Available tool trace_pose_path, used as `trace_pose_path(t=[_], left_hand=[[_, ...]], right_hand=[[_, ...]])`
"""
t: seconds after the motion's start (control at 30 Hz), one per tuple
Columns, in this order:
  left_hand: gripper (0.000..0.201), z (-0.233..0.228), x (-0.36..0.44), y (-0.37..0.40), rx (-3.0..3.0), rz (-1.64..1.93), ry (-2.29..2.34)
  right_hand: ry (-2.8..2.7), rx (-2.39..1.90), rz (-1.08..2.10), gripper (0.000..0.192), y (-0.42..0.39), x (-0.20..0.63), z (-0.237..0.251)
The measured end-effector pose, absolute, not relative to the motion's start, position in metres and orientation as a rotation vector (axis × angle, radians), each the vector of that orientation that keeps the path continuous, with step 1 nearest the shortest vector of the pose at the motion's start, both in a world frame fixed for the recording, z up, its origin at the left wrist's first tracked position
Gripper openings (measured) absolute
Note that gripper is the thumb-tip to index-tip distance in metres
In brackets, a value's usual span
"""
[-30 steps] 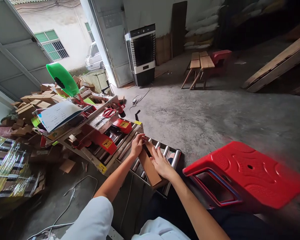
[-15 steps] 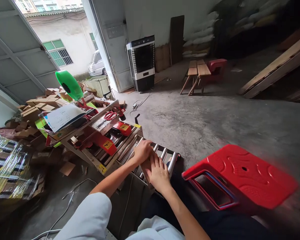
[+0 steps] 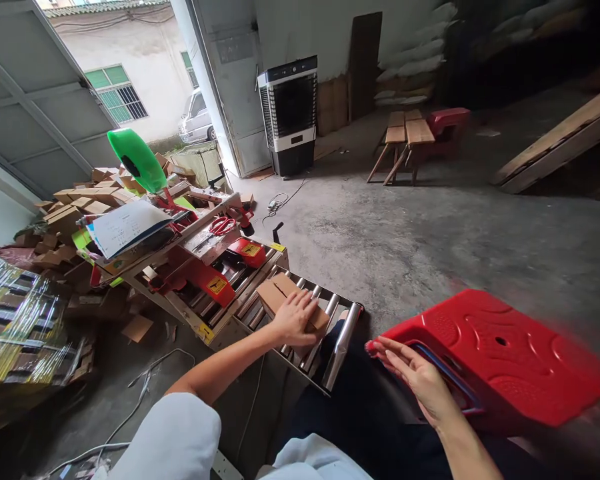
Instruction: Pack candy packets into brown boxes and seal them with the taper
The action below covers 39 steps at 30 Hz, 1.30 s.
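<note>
A small brown cardboard box point(image 3: 274, 291) lies on the metal rollers point(image 3: 344, 340) in front of me. My left hand point(image 3: 295, 319) rests on top of the box, its fingers stretched out and lying flat, with the palm hiding part of the near end. My right hand point(image 3: 420, 373) is apart from the box, in front of the red plastic stool point(image 3: 510, 353). Its fingers are extended and hold nothing; whether they touch the stool's corner I cannot tell. Just beyond the box stands a carton-sealing machine point(image 3: 180, 293) with red guards.
Red scissors point(image 3: 222, 226) and papers point(image 3: 127, 227) lie on the machine, below a green tape roll point(image 3: 137, 160). Flattened cartons point(image 3: 95, 200) are heaped behind it. A wrapped pallet stack point(image 3: 20, 320) stands at left, and cables point(image 3: 145, 387) run across the floor.
My right hand has come off the box and moved right toward the stool. My left hand has shifted onto the top of the box, which shows more fully now. The view has turned slightly.
</note>
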<state>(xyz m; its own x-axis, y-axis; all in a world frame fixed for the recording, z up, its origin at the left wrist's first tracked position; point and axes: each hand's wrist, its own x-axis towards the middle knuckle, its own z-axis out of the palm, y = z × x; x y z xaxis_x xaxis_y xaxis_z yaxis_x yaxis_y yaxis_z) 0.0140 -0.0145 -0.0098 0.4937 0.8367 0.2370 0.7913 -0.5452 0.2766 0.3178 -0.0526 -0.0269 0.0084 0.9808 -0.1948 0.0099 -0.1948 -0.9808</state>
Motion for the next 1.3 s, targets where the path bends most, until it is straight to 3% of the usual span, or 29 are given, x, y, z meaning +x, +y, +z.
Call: trace_pose_path(t=[0.23, 0.37, 0.47, 0.67, 0.8, 0.97, 1.07, 1.13, 1.23, 1.3], left_hand=[[0.076, 0.018, -0.126, 0.063, 2.229, 0.61, 1.968], [0.069, 0.026, -0.149, 0.064, 2.137, 0.7, 2.102], [0.073, -0.004, -0.097, 0.038, 2.159, 0.8, 2.079], [0.074, -0.079, 0.1, -0.033, 2.431, 0.706, 1.039], [0.066, -0.076, 0.187, -0.069, 2.385, 0.634, 0.718], [0.058, -0.081, 0.243, -0.055, 2.432, 0.39, 0.522], [0.057, -0.098, 0.249, -0.048, 2.44, 0.258, 0.521], [0.057, -0.103, 0.244, -0.051, 2.431, 0.185, 0.524], [0.062, -0.103, 0.243, -0.059, 2.389, 0.105, 0.579], [0.066, -0.102, 0.248, -0.062, 2.354, 0.075, 0.619]], right_hand=[[-0.973, -1.511, 1.31, 0.057, -0.062, 0.351, -0.077], [-0.857, -1.519, 1.305, 0.052, -0.086, 0.366, -0.095], [-0.802, -1.507, 1.315, 0.054, -0.111, 0.372, -0.1], [-0.84, -1.556, 1.199, 0.058, -0.157, 0.377, -0.069], [-0.805, -1.554, 1.101, 0.038, -0.2, 0.378, -0.033], [-0.567, -1.594, 0.911, 0.018, -0.262, 0.416, -0.03], [-0.687, -1.717, 0.606, 0.018, -0.334, 0.424, -0.006], [-0.701, -1.911, 0.187, 0.022, -0.396, 0.427, 0.025], [-0.247, -2.276, -0.636, 0.029, -0.494, 0.453, 0.063], [0.064, -2.525, -0.919, 0.034, -0.549, 0.48, 0.067]])
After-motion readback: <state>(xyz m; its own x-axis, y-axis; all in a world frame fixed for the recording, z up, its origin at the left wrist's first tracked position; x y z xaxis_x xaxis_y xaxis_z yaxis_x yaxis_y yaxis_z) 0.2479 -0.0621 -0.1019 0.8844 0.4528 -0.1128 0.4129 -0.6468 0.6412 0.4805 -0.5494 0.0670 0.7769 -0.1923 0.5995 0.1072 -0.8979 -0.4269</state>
